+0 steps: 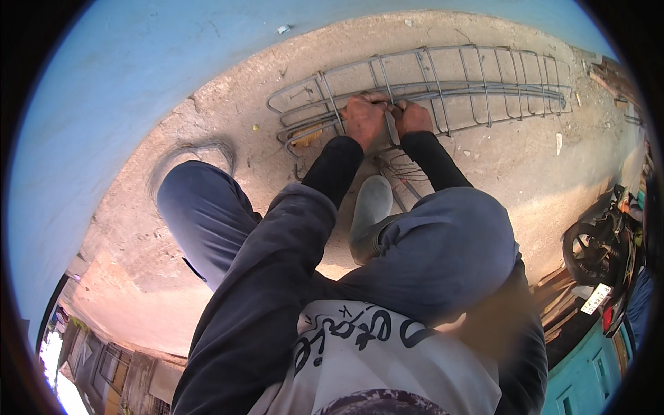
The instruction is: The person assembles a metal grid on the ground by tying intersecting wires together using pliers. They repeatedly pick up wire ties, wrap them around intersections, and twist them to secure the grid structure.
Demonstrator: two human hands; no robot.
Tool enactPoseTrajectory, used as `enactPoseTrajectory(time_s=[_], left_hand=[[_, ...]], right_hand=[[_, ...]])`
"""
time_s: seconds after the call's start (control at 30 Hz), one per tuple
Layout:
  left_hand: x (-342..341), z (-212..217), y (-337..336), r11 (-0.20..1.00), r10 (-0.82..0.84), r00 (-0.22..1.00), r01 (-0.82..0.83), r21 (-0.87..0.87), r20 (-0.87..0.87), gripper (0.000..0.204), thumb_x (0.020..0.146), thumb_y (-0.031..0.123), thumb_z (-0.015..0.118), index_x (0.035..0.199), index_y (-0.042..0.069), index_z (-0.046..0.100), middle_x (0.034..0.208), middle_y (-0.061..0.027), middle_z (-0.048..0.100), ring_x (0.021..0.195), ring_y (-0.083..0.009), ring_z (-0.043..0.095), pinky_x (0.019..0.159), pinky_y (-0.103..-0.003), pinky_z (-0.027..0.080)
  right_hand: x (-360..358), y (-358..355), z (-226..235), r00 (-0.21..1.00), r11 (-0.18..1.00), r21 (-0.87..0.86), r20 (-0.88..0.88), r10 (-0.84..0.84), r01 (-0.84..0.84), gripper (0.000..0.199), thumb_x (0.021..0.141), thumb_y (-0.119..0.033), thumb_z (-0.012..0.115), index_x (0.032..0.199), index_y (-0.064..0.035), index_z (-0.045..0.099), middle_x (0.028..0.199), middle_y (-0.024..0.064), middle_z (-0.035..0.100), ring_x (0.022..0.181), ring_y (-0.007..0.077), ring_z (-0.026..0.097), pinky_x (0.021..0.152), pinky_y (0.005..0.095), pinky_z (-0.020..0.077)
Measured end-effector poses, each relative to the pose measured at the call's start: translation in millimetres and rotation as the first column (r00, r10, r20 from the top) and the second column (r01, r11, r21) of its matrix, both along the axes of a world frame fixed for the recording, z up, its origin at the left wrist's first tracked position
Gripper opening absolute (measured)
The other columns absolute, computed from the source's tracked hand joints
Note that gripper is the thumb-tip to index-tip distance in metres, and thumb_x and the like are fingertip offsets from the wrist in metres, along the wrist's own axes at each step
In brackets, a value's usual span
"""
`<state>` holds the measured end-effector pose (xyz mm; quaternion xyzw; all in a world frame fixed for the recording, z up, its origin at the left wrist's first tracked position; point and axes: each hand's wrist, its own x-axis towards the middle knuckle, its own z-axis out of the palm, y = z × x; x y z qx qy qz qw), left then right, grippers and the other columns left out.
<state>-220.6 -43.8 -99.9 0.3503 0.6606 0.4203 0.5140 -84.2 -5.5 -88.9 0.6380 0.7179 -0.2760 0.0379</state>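
Observation:
A long cage of steel rebar (485, 88), made of long bars with bent stirrups around them, lies on the concrete ground ahead of me. Near its left end, my left hand (364, 120) is closed on the bars. My right hand (413, 117) sits close beside it, fingers closed at a stirrup where it meets the long bars. My fingertips are partly hidden, and any tie wire in them is too small to make out. Below my right wrist, a loose bunch of thin wire (407, 166) lies on the ground, with rods partly behind my leg.
A coil of thin wire (227, 153) rests beyond my left knee. My grey boot (373, 200) stands just short of the cage. A blue wall (138, 76) runs along the far left. At right are a parked motorcycle (588, 250), wooden planks (557, 301) and more scrap wood (612, 81).

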Motion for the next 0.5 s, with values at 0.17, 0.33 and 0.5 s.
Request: enactPoseTrajectory(time_s=[0.17,0.33,0.5], left_hand=[[5,-8,-9,0.993,-0.102,0.977,0.112,0.041,-0.187,0.022,0.079,0.009,0.066,0.096,0.014,0.078,0.103,-0.0080,0.073,0.106,-0.0283,0.059,0.099,-0.046,0.028],[14,-4,-15,0.977,-0.046,0.921,0.122,0.175,-0.387,0.025,0.084,0.009,0.064,0.102,0.018,0.078,0.103,-0.0017,0.072,0.110,-0.0212,0.057,0.101,-0.042,0.027],[16,-7,-20,0.945,0.021,0.917,0.112,0.308,-0.398,0.030,0.081,0.004,0.066,0.103,0.020,0.078,0.106,0.0009,0.070,0.107,-0.0198,0.055,0.099,-0.042,0.026]], right_hand=[[0,3,2,0.999,0.999,0.016,0.024,0.032,-0.032,0.028,0.089,-0.036,0.066,0.094,-0.0084,0.070,0.091,0.0208,0.068,0.090,0.0415,0.065,0.078,0.0490,0.0515],[6,8,-3,1.000,0.999,-0.033,-0.029,0.008,-0.009,0.026,0.088,-0.032,0.065,0.099,-0.0095,0.071,0.091,0.0218,0.069,0.090,0.0418,0.065,0.077,0.0480,0.0517],[15,17,-4,0.996,0.994,-0.101,-0.086,0.030,-0.039,0.026,0.087,-0.027,0.064,0.105,-0.0105,0.072,0.083,0.0198,0.070,0.081,0.0375,0.067,0.073,0.0427,0.0514]])
